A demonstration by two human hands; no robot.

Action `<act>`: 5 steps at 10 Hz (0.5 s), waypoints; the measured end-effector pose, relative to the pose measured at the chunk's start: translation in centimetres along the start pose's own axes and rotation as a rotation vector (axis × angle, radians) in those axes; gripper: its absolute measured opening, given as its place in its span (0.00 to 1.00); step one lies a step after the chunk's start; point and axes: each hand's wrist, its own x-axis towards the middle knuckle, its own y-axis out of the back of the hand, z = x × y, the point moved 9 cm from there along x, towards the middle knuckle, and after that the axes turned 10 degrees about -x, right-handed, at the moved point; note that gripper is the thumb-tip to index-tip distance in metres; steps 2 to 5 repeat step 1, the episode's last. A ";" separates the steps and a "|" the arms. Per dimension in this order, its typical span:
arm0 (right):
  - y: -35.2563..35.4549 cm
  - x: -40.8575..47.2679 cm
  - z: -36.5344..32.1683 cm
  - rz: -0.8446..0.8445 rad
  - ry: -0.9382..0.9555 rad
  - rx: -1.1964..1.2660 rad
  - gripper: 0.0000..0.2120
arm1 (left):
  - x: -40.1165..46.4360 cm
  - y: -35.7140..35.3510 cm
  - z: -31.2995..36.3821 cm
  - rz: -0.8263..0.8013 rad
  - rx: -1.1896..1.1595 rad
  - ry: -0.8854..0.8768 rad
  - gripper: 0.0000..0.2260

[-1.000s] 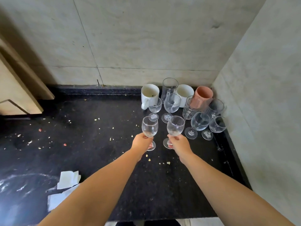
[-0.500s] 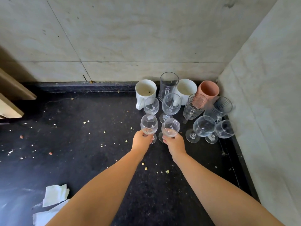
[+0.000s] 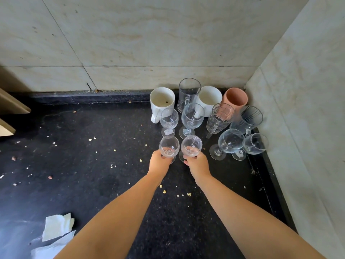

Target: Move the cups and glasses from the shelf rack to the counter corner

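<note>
Two bare hands reach across a black counter (image 3: 104, 165) toward its back-right corner. The left hand (image 3: 161, 161) grips the lower bowl of a small stemmed glass (image 3: 169, 146), fingers curled round it; the right hand (image 3: 198, 163) pinches a second stemmed glass (image 3: 192, 146) just beside it at 3 o'clock. Both glasses stand upright, and their feet appear to rest on the counter, though the hands partly hide them. Half a second ago the pair sat slightly nearer the person; a second ago they were held further out still, clear of the cluster.

At 12 o'clock from the hands stand two more wine glasses (image 3: 192, 116), and behind them a white mug (image 3: 162, 101), a tall glass mug (image 3: 189, 92), a second white mug (image 3: 210, 98) and a pink cup (image 3: 235, 98) against the tiled wall (image 3: 149, 43). At 2 o'clock are cut-glass tumblers (image 3: 220, 116) and two goblets (image 3: 231, 144). Crumbs dot the counter; crumpled paper napkins (image 3: 56, 227) lie at 8 o'clock.
</note>
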 end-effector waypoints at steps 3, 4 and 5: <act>0.2 -0.3 -0.2 0.011 0.013 -0.025 0.13 | -0.2 0.0 0.4 0.010 0.016 -0.032 0.06; 0.2 -0.3 -0.2 0.011 0.013 -0.025 0.13 | -0.2 0.0 0.4 0.010 0.016 -0.032 0.06; 0.2 -0.3 -0.2 0.011 0.013 -0.025 0.13 | -0.2 0.0 0.4 0.010 0.016 -0.032 0.06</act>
